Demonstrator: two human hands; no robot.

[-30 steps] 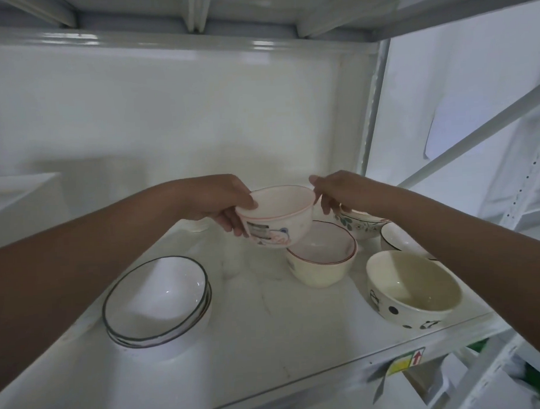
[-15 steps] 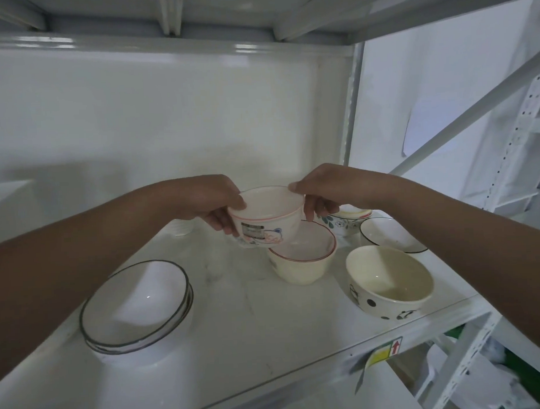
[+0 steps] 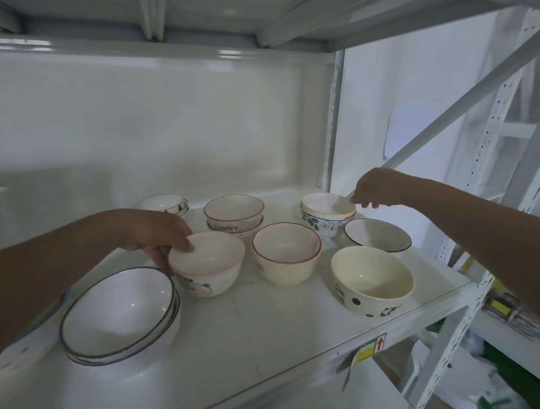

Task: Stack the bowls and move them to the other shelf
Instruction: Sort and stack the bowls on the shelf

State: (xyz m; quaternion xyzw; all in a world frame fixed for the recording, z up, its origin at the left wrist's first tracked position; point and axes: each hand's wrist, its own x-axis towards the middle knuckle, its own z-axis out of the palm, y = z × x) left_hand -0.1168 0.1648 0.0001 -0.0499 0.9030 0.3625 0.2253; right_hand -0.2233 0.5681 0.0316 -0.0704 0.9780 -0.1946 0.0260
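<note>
Shelf is carrying the bowls. Left hand is gripping pink-rimmed bowl, thumb over the rim, bowl sitting centre-left. Right hand is pinching yellow-rimmed bowl atop floral bowl, back right.

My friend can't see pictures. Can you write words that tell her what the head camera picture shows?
A person's left hand grips the rim of a pink-rimmed bowl on a white shelf, while the right hand reaches to the rim of a flowered bowl stack at the back. Other bowls stand around them, some stacked.
</note>
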